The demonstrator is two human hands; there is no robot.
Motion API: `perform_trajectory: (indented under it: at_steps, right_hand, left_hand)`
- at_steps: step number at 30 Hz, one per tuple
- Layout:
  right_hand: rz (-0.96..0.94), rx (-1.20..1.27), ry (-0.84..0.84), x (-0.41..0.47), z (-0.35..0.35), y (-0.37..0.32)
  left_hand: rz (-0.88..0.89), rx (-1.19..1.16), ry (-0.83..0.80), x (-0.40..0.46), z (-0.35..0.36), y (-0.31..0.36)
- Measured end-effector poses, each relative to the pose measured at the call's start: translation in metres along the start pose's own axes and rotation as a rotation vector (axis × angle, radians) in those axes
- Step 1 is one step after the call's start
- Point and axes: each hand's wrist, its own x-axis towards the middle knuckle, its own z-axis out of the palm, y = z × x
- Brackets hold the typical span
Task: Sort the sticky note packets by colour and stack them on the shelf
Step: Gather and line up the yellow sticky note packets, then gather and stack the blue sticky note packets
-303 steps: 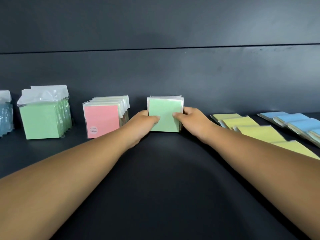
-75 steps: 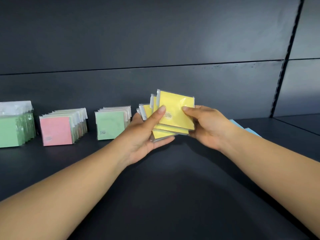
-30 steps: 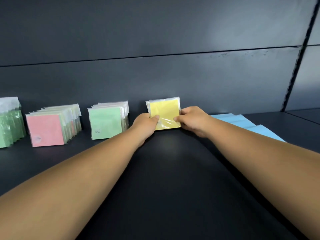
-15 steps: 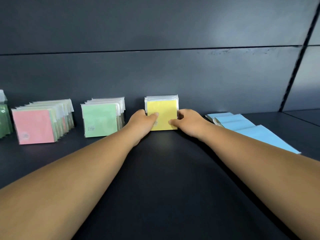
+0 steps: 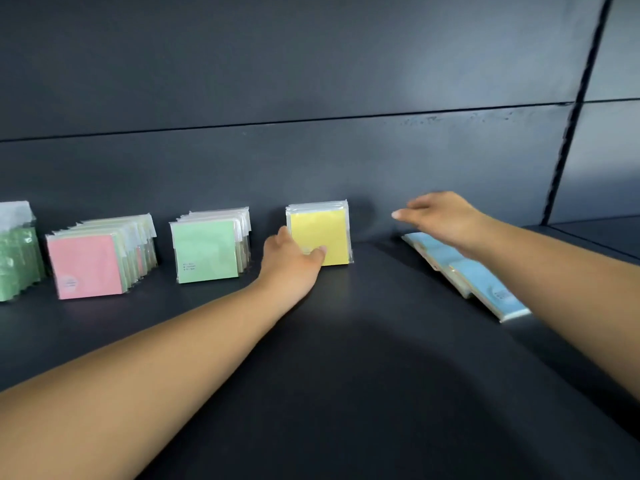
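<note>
While the left hand (image 5: 291, 261) rests its thumb on the upright yellow packets (image 5: 320, 237) standing against the shelf (image 5: 363, 375) back, the right hand (image 5: 440, 216) hovers, fingers straight and holding nothing, above the flat-lying blue packets (image 5: 485, 278).

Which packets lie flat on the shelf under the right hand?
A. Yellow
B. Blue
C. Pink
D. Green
B: the blue packets lie flat in an overlapping row beneath the open right hand, while the yellow packets stand upright by the left hand.
</note>
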Motion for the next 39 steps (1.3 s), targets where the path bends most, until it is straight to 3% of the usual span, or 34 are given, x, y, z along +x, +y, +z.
perform_trajectory:
  at_steps: [4, 7, 11, 17, 21, 25, 28, 33, 35, 39]
  right_hand:
    - [0.032, -0.262, -0.044, -0.018, -0.043, 0.025]
    - [0.152, -0.393, -0.180, -0.026, -0.069, 0.047]
    - [0.170, -0.563, -0.385, -0.040, -0.088, 0.069]
    - [0.103, -0.238, -0.434, -0.047, -0.094, 0.087]
    - [0.020, 0.121, -0.333, -0.051, -0.102, 0.089]
    - [-0.053, 0.588, -0.355, -0.058, -0.098, 0.080]
    - [-0.090, 0.596, -0.300, -0.058, -0.087, 0.071]
    - [0.006, 0.777, -0.384, -0.049, -0.088, 0.058]
    - [0.049, 0.545, -0.296, -0.036, -0.086, 0.062]
    - [0.145, -0.260, -0.256, -0.023, -0.068, 0.082]
  left_hand:
    - [0.134, 0.109, 0.008, -0.023, 0.004, 0.016]
    - [0.105, 0.074, -0.122, -0.037, 0.018, 0.044]
    - [0.103, -0.025, -0.137, -0.056, 0.046, 0.080]
    - [-0.017, -0.067, -0.103, -0.073, 0.072, 0.113]
    - [-0.074, -0.101, -0.041, -0.078, 0.081, 0.127]
    - [-0.149, -0.551, -0.089, -0.083, 0.082, 0.138]
    - [-0.199, -0.868, -0.170, -0.090, 0.076, 0.143]
    - [-0.187, -0.931, -0.057, -0.088, 0.057, 0.140]
    - [-0.192, -0.931, 0.010, -0.081, 0.048, 0.134]
    - [-0.265, -0.905, 0.123, -0.069, 0.044, 0.113]
